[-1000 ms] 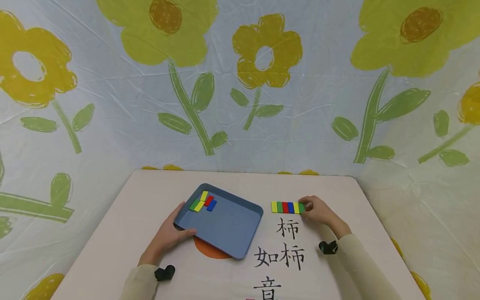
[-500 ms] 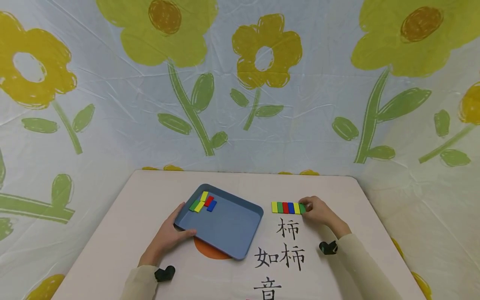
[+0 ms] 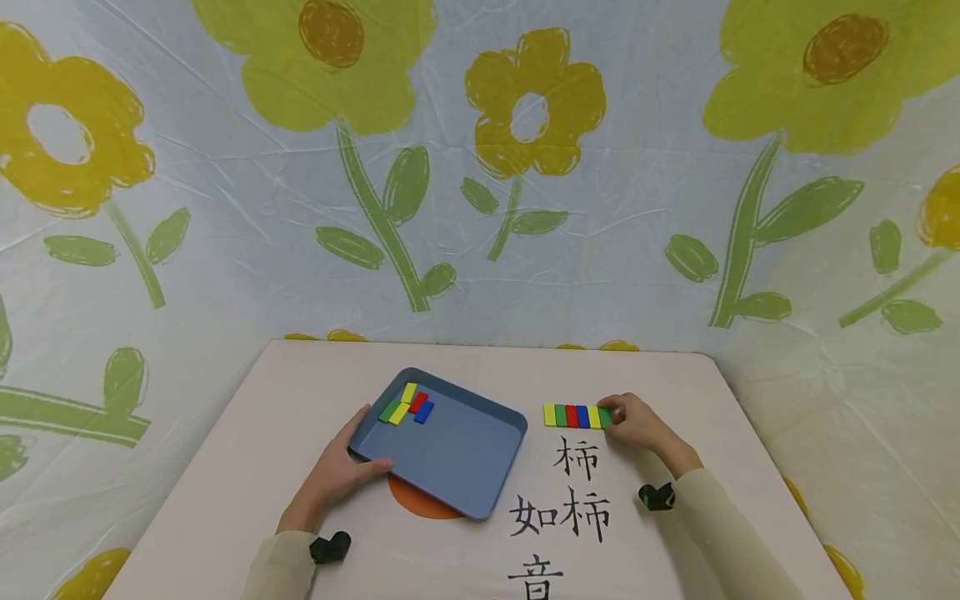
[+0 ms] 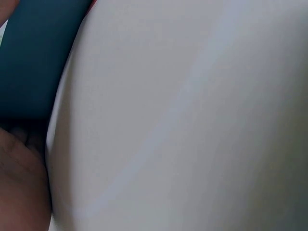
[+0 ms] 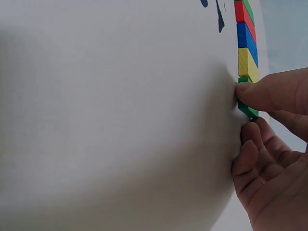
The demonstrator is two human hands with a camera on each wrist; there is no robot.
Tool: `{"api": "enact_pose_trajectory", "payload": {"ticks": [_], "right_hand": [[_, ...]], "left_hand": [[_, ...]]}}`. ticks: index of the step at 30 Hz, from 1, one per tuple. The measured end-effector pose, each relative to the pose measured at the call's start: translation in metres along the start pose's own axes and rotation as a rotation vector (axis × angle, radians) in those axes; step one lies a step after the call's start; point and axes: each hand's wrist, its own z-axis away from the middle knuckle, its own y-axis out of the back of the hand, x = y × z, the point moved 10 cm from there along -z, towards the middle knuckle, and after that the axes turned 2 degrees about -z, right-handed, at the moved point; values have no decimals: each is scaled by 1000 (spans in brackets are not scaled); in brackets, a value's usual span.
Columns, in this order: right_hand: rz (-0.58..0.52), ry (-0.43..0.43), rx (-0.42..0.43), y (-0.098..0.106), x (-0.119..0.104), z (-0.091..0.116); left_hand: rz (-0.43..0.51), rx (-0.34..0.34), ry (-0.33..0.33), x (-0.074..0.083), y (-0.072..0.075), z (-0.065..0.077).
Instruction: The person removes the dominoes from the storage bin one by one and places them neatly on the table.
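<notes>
In the head view, my left hand (image 3: 333, 471) grips the left corner of a blue-grey tray (image 3: 457, 467), thumb at the near rim and fingers along the left side. Several small coloured blocks, among them a blue block (image 3: 423, 412), lie at the tray's far left. Right of the tray, a side-by-side row of flat blocks (image 3: 572, 416) lies on the table. My right hand (image 3: 643, 425) pinches the green block (image 5: 246, 107) at the row's right end. In the right wrist view, that block touches or nearly touches the yellow block (image 5: 246, 63); its other fingers are curled beside it.
The pale table (image 3: 225, 467) carries large black printed characters (image 3: 576, 458) below the row. An orange printed shape (image 3: 423, 498) shows partly under the tray. A flower-patterned sheet (image 3: 600, 275) hangs behind and at both sides.
The right hand's fingertips have shifted very slightly to the right, so a little more of the green block shows. The left hand and the tray stay where they were.
</notes>
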Motion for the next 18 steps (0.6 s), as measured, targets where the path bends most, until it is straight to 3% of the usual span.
{"api": "enact_pose_trajectory", "payload": {"ticks": [7,11,15,18], "right_hand": [[10,-20,0,0,0,0],[68,-52,7,0,-4,1],[125,-24,34,1,-18,0],[106,16,46,3,-35,-2]], "left_hand": [[-1,1,-2,0,-1,0],[1,1,2,0,-1,0],[2,2,3,-1,0,0],[4,1,-3,-1,-1,0]]}}
